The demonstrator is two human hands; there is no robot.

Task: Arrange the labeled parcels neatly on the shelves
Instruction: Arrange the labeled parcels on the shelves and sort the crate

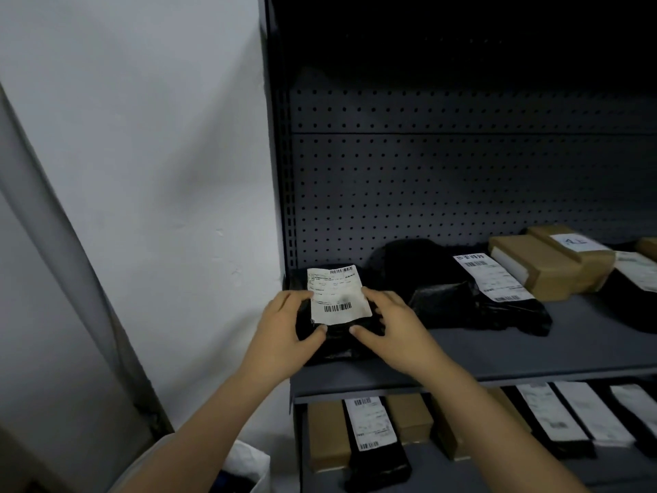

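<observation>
Shelf: I judge the labelled black parcel, at its left end near the front lip, could slide off if slack wrap slips. Brown boxes: shelf's right end. Second black parcel: mid-shelf, crowding my slot. Left grip, right grip: both curled round the labelled parcel's sides.

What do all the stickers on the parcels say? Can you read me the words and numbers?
First label on the held parcel, gripped by left hand and right hand: barcodes, print too small to read.
Second label on the neighbouring black parcel: too blurred to read.
White sticker on the brown box: handwritten mark, unreadable.
Lower-shelf labels: too blurred to read.
</observation>
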